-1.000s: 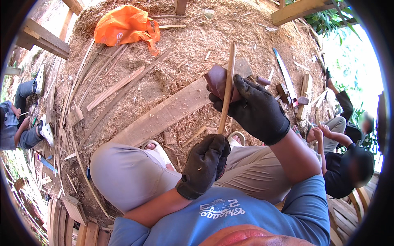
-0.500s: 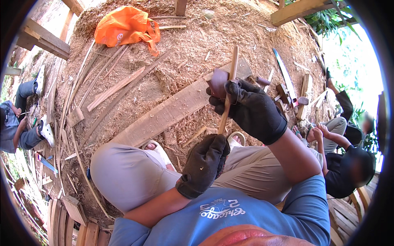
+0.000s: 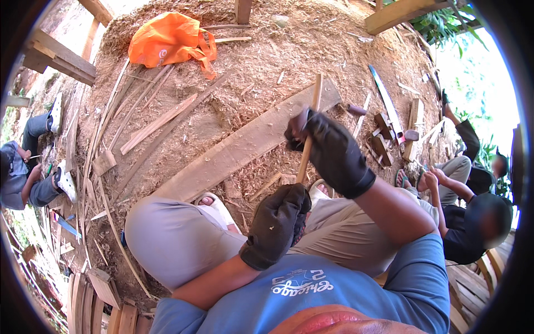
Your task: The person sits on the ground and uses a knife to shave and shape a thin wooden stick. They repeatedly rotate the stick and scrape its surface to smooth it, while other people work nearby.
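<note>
A slim wooden stick [image 3: 304, 161] slants upward in front of my knees. My left hand [image 3: 278, 222], in a black glove, is closed around its lower end near my lap. Higher on the stick, my black-gloved right hand [image 3: 339, 153] pinches a purplish-brown piece of what looks like sandpaper [image 3: 299, 121] against it. The right fingers are partly smeared by motion. Beyond both hands, a broad wooden plank [image 3: 239, 147] lies diagonally on the ground.
Shavings cover the ground. An orange bag [image 3: 169, 42] and loose strips [image 3: 161, 122] lie far left. To the right are a long metal blade [image 3: 385, 94], wooden blocks [image 3: 381, 147] and a hammer-like head [image 3: 411, 135]. People sit at left [image 3: 36, 183] and right [image 3: 459, 228].
My right hand has shifted slightly downward and left along the stick, and the sandpaper-like piece has turned and folded narrower. My left hand stays almost in place.
</note>
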Tool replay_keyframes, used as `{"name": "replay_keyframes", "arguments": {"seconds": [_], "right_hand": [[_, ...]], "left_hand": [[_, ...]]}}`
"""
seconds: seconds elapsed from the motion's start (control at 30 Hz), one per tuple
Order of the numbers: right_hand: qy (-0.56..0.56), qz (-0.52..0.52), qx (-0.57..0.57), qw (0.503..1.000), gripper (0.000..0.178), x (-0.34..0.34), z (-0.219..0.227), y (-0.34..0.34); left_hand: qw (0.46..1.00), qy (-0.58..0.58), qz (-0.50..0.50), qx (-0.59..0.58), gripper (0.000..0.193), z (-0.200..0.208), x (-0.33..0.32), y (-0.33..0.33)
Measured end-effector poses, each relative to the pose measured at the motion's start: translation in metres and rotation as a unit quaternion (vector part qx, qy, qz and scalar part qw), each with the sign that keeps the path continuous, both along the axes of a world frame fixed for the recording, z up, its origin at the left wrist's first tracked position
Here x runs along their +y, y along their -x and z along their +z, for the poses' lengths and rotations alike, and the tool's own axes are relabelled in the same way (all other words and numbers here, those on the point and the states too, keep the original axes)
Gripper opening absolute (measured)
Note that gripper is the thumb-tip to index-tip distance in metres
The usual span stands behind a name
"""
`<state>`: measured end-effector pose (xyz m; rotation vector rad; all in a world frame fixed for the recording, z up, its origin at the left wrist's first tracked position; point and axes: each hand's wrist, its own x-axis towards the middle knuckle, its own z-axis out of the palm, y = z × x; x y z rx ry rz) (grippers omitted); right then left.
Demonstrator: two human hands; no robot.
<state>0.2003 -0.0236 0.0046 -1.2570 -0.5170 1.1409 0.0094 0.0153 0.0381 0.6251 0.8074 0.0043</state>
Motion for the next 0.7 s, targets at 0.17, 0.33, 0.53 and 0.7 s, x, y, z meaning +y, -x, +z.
{"name": "replay_keyframes", "arguments": {"seconds": [0.17, 0.33, 0.53, 0.7], "right_hand": [[0.137, 0.098, -0.295, 0.941, 0.047, 0.000, 0.031, -0.008], [0.007, -0.044, -0.219, 0.975, 0.044, 0.023, 0.024, -0.041], [0.043, -0.009, -0.139, 0.989, 0.050, -0.002, 0.010, 0.023], [0.019, 0.018, -0.252, 0.967, 0.068, 0.013, 0.027, -0.006]], "left_hand": [[0.999, -0.027, 0.033, -0.030, 0.039, 0.003, 0.006, -0.002], [0.999, -0.018, -0.001, -0.043, 0.042, 0.006, 0.002, 0.000], [0.994, 0.098, -0.012, -0.047, 0.045, 0.004, 0.005, 0.003], [0.979, 0.167, -0.026, -0.111, 0.049, 0.012, 0.014, 0.005]]}}
